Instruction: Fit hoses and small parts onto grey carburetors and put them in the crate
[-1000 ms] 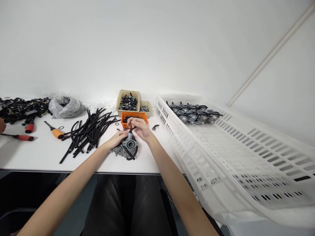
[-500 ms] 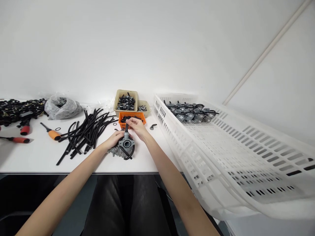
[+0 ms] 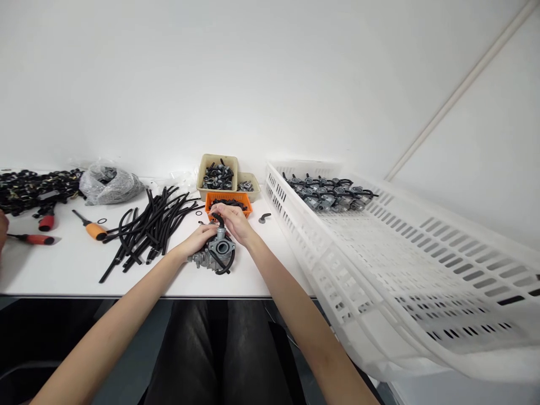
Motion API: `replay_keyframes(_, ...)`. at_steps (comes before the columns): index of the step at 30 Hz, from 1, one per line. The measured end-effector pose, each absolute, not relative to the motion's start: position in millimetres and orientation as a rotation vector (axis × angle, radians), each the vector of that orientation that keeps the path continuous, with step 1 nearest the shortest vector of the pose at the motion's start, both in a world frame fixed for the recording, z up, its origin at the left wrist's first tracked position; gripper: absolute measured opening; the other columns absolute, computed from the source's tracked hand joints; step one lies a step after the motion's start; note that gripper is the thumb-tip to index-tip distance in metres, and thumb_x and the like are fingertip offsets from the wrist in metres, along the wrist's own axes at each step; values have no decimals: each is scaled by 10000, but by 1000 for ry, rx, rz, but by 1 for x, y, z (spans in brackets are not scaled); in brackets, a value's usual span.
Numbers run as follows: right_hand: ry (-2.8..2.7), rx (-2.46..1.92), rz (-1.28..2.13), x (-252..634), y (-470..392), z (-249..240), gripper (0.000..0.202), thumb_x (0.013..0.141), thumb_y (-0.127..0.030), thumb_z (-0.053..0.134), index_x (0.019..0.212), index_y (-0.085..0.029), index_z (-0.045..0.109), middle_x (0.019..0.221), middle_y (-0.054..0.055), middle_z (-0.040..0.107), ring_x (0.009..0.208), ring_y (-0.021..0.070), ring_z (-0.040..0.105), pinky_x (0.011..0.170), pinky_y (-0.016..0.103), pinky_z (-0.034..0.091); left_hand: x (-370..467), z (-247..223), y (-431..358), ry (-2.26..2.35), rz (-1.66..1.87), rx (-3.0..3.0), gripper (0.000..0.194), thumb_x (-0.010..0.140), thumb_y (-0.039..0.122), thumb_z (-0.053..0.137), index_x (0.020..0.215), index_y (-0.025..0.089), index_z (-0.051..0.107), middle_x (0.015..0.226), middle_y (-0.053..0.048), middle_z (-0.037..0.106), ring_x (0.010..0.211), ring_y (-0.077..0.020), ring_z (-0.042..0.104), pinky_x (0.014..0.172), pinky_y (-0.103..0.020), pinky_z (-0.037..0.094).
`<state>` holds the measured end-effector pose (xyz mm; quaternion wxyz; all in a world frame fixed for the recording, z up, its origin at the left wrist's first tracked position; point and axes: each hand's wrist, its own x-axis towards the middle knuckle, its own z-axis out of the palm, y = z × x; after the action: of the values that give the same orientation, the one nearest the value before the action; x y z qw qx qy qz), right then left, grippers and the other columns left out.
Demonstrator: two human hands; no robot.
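Note:
A grey metal carburetor (image 3: pixel 222 248) stands on the table, its round bore facing me. A short black hose loops at its lower front. My left hand (image 3: pixel 197 238) is closed round the carburetor's left and back side, its fingers partly hidden. From the top cap rises a black rubber boot (image 3: pixel 219 220), bent over to the left. My right hand (image 3: pixel 234 221) is closed on this boot, fingertips at its upper end. Just behind the hands is an orange basket (image 3: pixel 248 207) of small black parts.
Left of the carburetor lie black hoses (image 3: pixel 156 225) and an orange-handled screwdriver (image 3: pixel 95 230). Behind are beige bins (image 3: pixel 216 158) of parts. A white crate (image 3: pixel 312 236) with several carburetors fills the right. A loose elbow cap (image 3: pixel 264 217) lies nearby. Another person's hand (image 3: pixel 2 228) shows at far left.
The rubber boot stood upright and now bends left, with my right hand slightly lower on it. Another person's hand has come in at the left edge. The view has shifted slightly.

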<state>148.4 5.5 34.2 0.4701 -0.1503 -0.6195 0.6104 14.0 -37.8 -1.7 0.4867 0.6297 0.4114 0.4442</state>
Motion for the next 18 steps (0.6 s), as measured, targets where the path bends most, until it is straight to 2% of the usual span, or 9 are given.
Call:
replay_keyframes(5,-1472,-300,1545,154,1,42,378,713,-505,692,526,-178,661,879,64,615,878,181,541,748,306,418,16,1,-40,974,1069,1512,423,732,521,563,793,128,707,791,-71,704,796,-206,617,786,-300,464)
replay_keyframes(10,-1442,-287,1582,159,2,46,360,655,-406,758,444,-166,593,883,56,599,884,177,537,789,306,421,16,2,-42,965,1068,1513,418,740,503,558,810,121,712,826,-77,709,823,-214,622,790,-298,464)
replay_keyframes(14,-1409,-372,1598,163,8,44,213,596,-343,797,602,-178,662,865,23,615,826,145,541,765,280,423,14,0,-41,944,1078,1552,409,764,486,531,823,123,710,873,-82,713,874,-220,627,808,-291,462)
replay_keyframes(18,-1413,-552,1550,163,17,38,259,605,-363,792,760,-194,671,814,-7,614,780,125,551,729,260,424,13,-1,-40,967,1088,1534,410,731,494,545,792,117,695,814,-85,712,834,-226,633,791,-305,471)
